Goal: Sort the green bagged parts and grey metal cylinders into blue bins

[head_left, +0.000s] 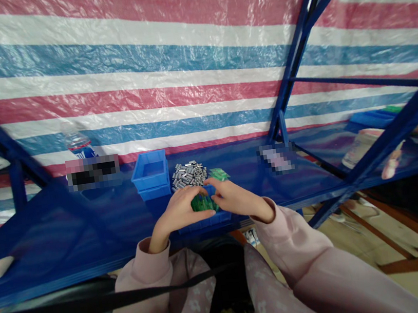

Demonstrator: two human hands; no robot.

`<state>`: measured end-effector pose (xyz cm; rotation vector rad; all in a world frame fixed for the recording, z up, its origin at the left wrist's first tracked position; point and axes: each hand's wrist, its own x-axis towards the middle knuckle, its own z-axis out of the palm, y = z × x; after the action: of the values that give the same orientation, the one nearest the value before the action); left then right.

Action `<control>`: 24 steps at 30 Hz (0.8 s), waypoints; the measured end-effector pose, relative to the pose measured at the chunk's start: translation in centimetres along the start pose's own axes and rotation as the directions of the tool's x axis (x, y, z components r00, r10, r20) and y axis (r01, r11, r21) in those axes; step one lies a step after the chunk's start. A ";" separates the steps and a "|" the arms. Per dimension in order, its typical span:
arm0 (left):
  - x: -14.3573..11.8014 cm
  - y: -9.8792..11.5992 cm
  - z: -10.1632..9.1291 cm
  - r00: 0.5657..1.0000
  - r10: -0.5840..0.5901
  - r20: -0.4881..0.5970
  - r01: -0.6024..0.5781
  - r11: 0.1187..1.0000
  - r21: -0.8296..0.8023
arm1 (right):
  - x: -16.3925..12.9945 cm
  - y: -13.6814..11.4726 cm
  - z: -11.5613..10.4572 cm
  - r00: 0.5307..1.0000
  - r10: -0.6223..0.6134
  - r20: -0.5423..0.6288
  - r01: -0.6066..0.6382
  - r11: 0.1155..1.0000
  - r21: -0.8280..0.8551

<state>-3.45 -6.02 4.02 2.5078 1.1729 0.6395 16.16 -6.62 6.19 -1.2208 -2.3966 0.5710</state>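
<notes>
A black strap (97,302) crosses the lower left of the view, nearest of all, above the person's lap in pale pink patterned trousers (198,303). Beyond it two pink sleeves reach to the near edge of the blue counter (68,233). The left hand (179,210) and the right hand (234,198) meet over a low blue tray (206,222) that sits at that near edge, and both curl around a bunch of small green parts (202,203) held between them. Each grip is pressed together on the green parts, with the fingertips of the two hands touching above the bunch. Just behind the hands lies a heap of small grey metal pieces (188,174), with a green packet (219,174) beside it on the right. To the left of the heap stands a blue bin (150,173). Farther left, toward the back edge, a water bottle (78,143) stands against the striped tarpaulin (179,52).
</notes>
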 end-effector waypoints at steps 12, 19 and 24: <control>0.0 -0.1 0.0 1.000 0.020 0.002 -0.020 1.000 0.021 | -0.1 -0.1 0.1 1.000 -0.005 0.029 0.008 0.994 -0.110; 0.0 -0.2 0.1 1.000 0.028 0.005 -0.029 0.999 0.019 | -0.2 -0.5 -0.3 0.997 -0.006 0.081 0.016 0.992 -0.125; 0.0 -0.4 0.2 0.999 0.034 0.001 -0.034 0.999 0.032 | -0.3 -0.2 -0.2 0.994 -0.033 0.105 0.041 0.996 -0.077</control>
<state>-3.62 -5.84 3.72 2.5591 1.1513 0.6339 16.32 -6.91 6.45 -1.2039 -2.5446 0.5453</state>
